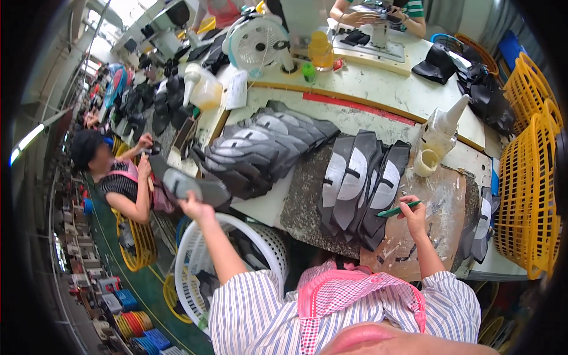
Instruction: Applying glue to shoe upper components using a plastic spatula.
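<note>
Currently mid-transfer: left hand [195,208] pinches a dark shoe-upper piece [188,184] over the white basket [195,260]; right hand [414,214] grips a green brush [398,209] beside the fanned pieces [362,183]. Next likely calls for placing that piece flat.

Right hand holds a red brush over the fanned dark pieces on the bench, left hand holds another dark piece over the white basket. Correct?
Not quite: the head view shows the brush in the right hand is green. The rest holds: left hand, dark piece, white basket, fanned dark pieces.
</note>
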Tool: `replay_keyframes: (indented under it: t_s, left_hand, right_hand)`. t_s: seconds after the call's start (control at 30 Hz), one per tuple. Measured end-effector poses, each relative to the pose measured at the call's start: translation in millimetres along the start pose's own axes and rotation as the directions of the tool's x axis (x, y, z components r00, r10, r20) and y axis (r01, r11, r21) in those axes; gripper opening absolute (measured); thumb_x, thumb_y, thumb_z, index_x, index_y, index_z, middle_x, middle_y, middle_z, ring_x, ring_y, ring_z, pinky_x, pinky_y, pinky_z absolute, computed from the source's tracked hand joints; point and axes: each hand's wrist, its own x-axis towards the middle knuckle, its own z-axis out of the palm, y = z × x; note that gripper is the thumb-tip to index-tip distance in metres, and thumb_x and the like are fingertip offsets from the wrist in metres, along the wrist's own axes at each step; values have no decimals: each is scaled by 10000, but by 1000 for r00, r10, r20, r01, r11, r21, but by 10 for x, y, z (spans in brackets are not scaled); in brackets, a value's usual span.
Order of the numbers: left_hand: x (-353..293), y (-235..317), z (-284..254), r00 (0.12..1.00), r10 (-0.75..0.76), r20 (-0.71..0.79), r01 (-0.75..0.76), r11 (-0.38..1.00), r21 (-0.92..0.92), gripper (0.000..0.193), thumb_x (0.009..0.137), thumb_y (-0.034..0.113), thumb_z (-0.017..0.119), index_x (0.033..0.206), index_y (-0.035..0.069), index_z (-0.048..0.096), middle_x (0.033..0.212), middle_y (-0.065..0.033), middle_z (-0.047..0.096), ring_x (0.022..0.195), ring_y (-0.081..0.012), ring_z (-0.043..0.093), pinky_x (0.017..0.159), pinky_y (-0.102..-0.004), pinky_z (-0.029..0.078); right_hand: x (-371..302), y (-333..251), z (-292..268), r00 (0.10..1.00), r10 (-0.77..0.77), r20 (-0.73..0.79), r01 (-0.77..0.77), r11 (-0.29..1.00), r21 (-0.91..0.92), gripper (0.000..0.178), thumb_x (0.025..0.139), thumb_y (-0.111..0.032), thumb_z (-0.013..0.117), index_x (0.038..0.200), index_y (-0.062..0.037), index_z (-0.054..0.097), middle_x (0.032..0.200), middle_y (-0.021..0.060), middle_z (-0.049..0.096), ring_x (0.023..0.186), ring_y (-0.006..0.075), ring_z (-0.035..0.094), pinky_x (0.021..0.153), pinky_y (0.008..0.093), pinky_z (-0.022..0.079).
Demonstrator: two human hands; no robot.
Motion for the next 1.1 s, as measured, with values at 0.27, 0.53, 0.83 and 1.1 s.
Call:
replay_keyframes:
  t_s: [0.27, 0.53, 0.83, 1.1]
  left_hand:
    - [151, -805, -52, 953, -274, 130, 295, 934, -201, 331, 746, -42, 411, 1069, 27, 405, 1050, -91, 477, 979, -220, 452, 876, -343, 338]
    - [333, -921, -170, 893, -444, 80, 440, 821, -363, 266, 719, 38, 426, 984, 29, 450, 1013, -96, 492, 969, -254, 449, 871, -395, 319]
    - [688, -1107, -33, 853, -475, 214, 521, 784, -338, 319, 686, -25, 413, 1001, 16, 445, 1004, -109, 481, 934, -260, 464, 847, -381, 353]
    - [745, -1075, 58, 792, -583, 181, 609, 740, -284, 133, 678, 65, 448, 792, 12, 491, 828, -102, 525, 774, -251, 513, 705, -386, 413]
  right_hand:
    - [-37, -80, 22, 1000, -24, -20, 21, 992, -122, 132, 771, -132, 529, 832, -15, 522, 633, 15, 520, 471, 75, 486, 444, 181, 391]
    - [-184, -147, 128, 999, -31, -16, 28, 986, -164, 118, 767, -122, 531, 820, -17, 526, 633, 11, 518, 482, 76, 491, 448, 186, 402]
    - [-361, -244, 162, 997, -56, -47, 45, 978, -205, 104, 757, -109, 539, 802, -15, 534, 627, 17, 527, 476, 77, 498, 443, 181, 410]
    - [-390, -257, 350, 997, -42, -64, 25, 969, -246, 130, 757, -137, 539, 806, -17, 534, 617, 29, 525, 468, 89, 505, 442, 196, 424]
